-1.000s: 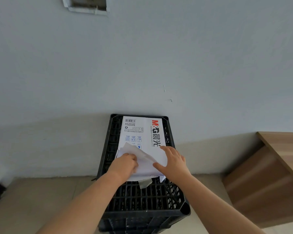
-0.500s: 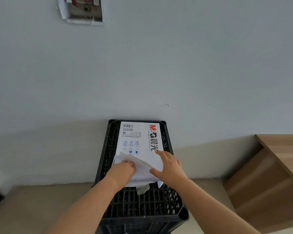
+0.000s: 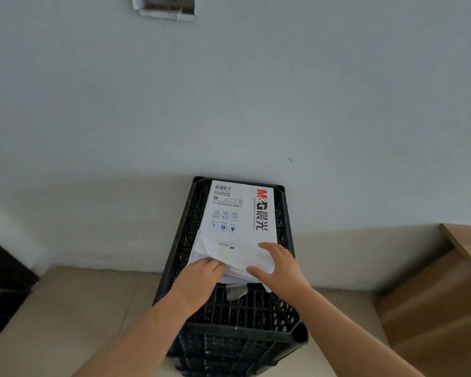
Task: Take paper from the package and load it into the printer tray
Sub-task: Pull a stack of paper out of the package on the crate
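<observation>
A white paper package (image 3: 239, 213) with red and black print lies on top of a black plastic crate (image 3: 229, 317) against the wall. Its near end is torn open, with loose wrapper flaps (image 3: 210, 247). My left hand (image 3: 201, 278) reaches into the open near end, fingers tucked under the wrapper among the sheets. My right hand (image 3: 279, 268) lies flat on the wrapper's near right corner, fingers spread, pressing it down. A grey strip of tape (image 3: 235, 291) hangs below the opening. No printer is in view.
The crate stands on a beige tiled floor (image 3: 65, 308) by a pale wall (image 3: 229, 91). Wooden furniture (image 3: 441, 289) is at the right, a dark object (image 3: 0, 289) at the far left. An open wall box (image 3: 165, 6) sits high up.
The raised wrapper flap has been flattened down over the package end. My left hand has slid further under the wrapper; my right hand stays pressed on the near right corner.
</observation>
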